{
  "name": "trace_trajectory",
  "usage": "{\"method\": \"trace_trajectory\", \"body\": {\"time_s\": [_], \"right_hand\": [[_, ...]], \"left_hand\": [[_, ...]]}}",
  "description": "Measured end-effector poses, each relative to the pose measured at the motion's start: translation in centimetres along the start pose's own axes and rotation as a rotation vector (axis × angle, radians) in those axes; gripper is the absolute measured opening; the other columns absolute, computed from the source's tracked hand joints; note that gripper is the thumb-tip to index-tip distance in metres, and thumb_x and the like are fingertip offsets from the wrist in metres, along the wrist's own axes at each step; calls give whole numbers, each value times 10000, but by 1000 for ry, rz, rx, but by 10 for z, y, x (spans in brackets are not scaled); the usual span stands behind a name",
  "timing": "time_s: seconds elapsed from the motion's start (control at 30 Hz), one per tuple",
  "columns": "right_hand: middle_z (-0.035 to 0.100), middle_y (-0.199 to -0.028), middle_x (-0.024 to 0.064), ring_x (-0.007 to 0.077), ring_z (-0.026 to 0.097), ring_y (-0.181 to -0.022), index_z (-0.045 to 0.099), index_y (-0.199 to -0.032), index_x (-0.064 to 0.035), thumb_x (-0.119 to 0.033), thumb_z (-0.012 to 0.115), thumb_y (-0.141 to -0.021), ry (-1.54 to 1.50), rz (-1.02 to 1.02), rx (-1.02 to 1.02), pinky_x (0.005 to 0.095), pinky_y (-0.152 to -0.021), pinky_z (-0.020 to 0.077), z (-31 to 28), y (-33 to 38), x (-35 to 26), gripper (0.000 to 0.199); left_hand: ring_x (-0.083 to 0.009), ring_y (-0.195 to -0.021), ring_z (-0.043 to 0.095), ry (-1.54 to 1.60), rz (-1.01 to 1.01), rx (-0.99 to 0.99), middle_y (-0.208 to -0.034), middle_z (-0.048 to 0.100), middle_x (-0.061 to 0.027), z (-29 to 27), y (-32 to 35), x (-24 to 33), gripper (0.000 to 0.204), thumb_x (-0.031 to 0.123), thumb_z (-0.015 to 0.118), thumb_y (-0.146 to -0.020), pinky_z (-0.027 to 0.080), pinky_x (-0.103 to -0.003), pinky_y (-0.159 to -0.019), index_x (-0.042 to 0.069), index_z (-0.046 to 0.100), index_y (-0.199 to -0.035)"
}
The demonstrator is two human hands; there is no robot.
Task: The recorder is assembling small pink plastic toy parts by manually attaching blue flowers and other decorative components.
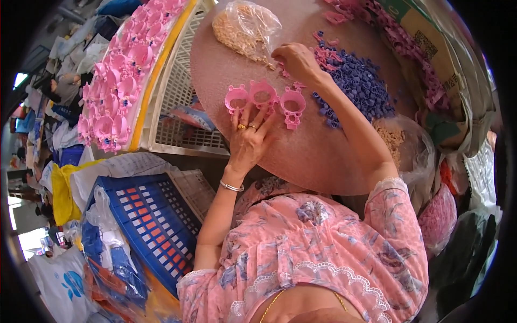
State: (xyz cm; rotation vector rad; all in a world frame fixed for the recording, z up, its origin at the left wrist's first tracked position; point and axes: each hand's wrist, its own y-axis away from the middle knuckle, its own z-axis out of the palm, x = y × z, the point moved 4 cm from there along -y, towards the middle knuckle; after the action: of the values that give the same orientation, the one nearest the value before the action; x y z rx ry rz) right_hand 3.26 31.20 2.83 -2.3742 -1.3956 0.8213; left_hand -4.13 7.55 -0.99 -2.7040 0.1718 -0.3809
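Three pink plastic ring-shaped parts with small ears lie in a row on the round table. My left hand is spread flat, its fingertips touching the left ring and the middle ring. Just right of them is the third ring, apart from my fingers. Farther off, my right hand is bent downward with its fingers drawn together beside a clear bag of small beige pieces. What those fingers hold, if anything, is hidden. Small pink pieces lie right of that hand, against a heap of small blue pieces.
Left of the table, a yellow-edged tray full of pink parts rests on a cream slatted crate. A blue basket stands near my left elbow. Another bag of beige pieces sits at the table's right edge, below a cardboard box.
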Motion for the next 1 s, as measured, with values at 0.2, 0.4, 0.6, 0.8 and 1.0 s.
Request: {"method": "trace_trajectory", "body": {"time_s": [0.2, 0.4, 0.6, 0.8, 1.0], "right_hand": [[710, -836, 176, 366, 696, -799, 715, -845, -65, -240, 679, -827, 313, 327, -397, 474, -685, 536, 50, -19, 9, 180], [694, -837, 169, 327, 698, -739, 694, -987, -42, -116, 661, -891, -100, 22, 82, 416, -655, 540, 20, -2, -9, 125], [735, -903, 42, 81, 676, -766, 716, -1132, -35, -163, 668, -946, -569, 381, -392, 247, -673, 544, 13, 7, -60, 231], [731, -936, 64, 70, 644, -868, 708, -1166, -21, -97, 676, -933, -782, 286, -435, 222, -765, 517, 5, 31, -102, 247], [717, -856, 45, 62, 620, -721, 714, -994, 19, -57, 691, -905, -744, 402, -217, 225, -626, 501, 14, 63, -112, 119]], "left_hand": [[-365, -1360, 421, 49, 1, 42, -1482, 492, -71, 2, -2, 0, 530, 243, 751, -794, 253, -532, -1161, 108, 638, -1294], [-362, -1127, 562, 120, -443, 596, -1242, 605, -176, 0, 16, -24, 469, 198, 749, -829, 406, -481, -999, 31, 616, -1247], [-391, -1061, 570, 58, -569, 469, -1098, 616, -199, -6, 1, -29, 627, 292, 788, -785, 401, -485, -932, -1, 500, -1259], [-392, -979, 609, 232, -644, 604, -991, 638, -203, -9, 8, -36, 412, 141, 729, -817, 466, -468, -842, 10, 529, -1153], [-361, -967, 594, 188, -585, 594, -1064, 623, -196, -5, 15, -38, 450, 126, 775, -789, 471, -443, -846, 11, 538, -1154]]}}
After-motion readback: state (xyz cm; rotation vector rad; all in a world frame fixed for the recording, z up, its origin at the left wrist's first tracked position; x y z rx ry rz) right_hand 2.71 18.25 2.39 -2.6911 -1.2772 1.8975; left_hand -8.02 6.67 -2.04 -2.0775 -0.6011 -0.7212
